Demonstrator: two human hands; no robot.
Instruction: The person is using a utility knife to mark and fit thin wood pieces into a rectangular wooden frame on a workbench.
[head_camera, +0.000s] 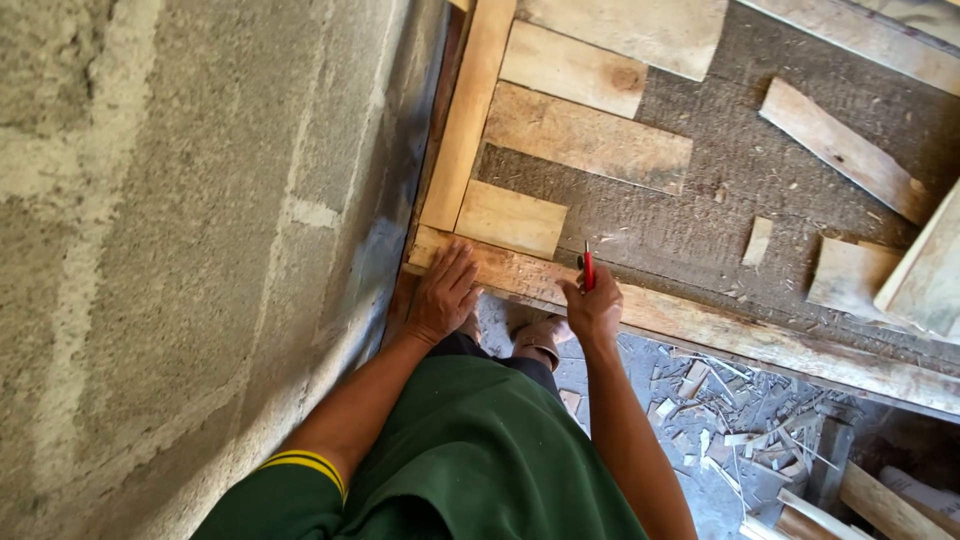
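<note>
Rough grey block wall (150, 250) runs along the person's left, beside a bench (720, 190) of planks and sawdust. Right hand (594, 306) has its fingers closed around a red pencil (588, 268), tip up, over the front edge plank (700, 325). Left hand (444, 292) lies flat with fingers spread on that plank's wall-side end. The plank's long axis runs from left hand past right, so the pencil sits directly on it. Offcuts (730, 400) litter the floor below

block wall (180, 250) crowds the left — bare board (700, 200) lies open between wood offcuts (845, 150).
</note>
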